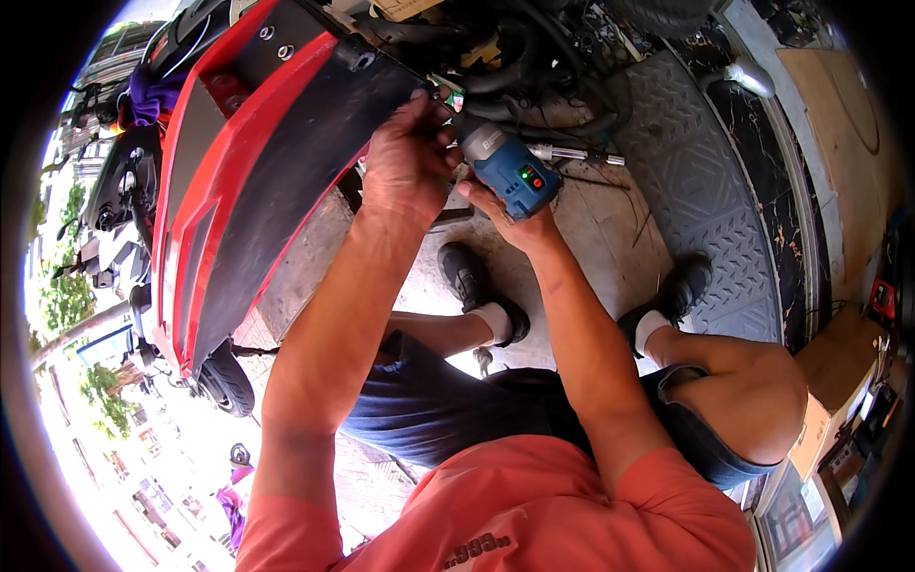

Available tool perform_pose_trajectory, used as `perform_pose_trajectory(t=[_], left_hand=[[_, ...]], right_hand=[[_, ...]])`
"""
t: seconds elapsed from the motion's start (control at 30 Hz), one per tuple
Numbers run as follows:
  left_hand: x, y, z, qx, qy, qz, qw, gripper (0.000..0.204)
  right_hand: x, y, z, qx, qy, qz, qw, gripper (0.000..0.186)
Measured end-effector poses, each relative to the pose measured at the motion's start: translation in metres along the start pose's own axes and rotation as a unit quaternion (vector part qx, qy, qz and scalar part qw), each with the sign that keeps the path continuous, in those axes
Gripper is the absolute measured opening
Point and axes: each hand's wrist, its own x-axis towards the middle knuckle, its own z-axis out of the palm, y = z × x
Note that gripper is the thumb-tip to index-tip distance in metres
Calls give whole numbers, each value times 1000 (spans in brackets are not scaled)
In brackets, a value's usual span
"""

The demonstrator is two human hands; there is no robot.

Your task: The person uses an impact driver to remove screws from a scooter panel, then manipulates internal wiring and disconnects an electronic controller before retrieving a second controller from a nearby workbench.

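My right hand (pixel 505 212) is wrapped round the grip of a blue cordless impact driver (pixel 518 173). Green and red lights glow on the driver's base, and its grey nose points up and left toward the red and black motorcycle panel (pixel 286 162). At the panel's far right edge, my left hand (pixel 410 157) has its fingers curled together close to the driver's nose. Whatever those fingers pinch is too small and too covered to make out. The tip of the driver is hidden there too.
Black hoses (pixel 519 76) and cables lie beyond my hands. A metal socket extension (pixel 577 153) rests to the right of the driver. A grey textured ramp (pixel 705 191) runs along the right, with cardboard (pixel 834 124) past it. Another motorcycle (pixel 124 181) stands at far left.
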Motion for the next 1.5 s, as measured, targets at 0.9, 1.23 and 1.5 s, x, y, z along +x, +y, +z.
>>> perform_pose_trajectory(t=[0.9,1.23,1.5], left_hand=[[-35,10,34,27,-176,21,984,11],[-47,32,24,77,-180,-55,979,10],[-57,33,36,118,-186,8,975,11]], right_hand=[[-36,-70,-69,81,4,51,995,33],[-44,-85,-80,65,-31,101,992,35],[-38,-88,-80,115,-25,94,989,37]])
